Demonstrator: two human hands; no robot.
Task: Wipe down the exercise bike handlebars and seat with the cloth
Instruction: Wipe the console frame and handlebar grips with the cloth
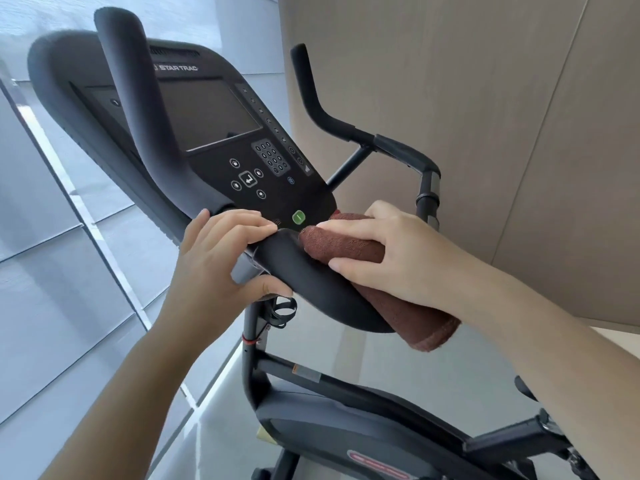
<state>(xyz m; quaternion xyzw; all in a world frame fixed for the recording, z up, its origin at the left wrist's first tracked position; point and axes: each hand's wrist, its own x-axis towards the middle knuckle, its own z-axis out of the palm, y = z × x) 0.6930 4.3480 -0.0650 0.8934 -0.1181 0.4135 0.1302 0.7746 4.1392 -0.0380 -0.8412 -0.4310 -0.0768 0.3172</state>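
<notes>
The right hand (391, 254) clamps its fingers (349, 226) on the brown cloth (349, 245), which wraps the near handlebar (304, 271), long axis running near-right. The left hand (214, 261) grips the bar's left end.

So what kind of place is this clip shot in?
Probably a gym or fitness room: an exercise bike with a Star Trac console, wood-look wall panels, and a brown cloth wiping the handlebar.

Not much room mid-frame: the console (221, 133) sits right above the padded handlebar (311, 289), touching-close. Upright grips upper left (128, 81) and upper centre (308, 88) block those paths, but the beige wall side at right looks open.
</notes>
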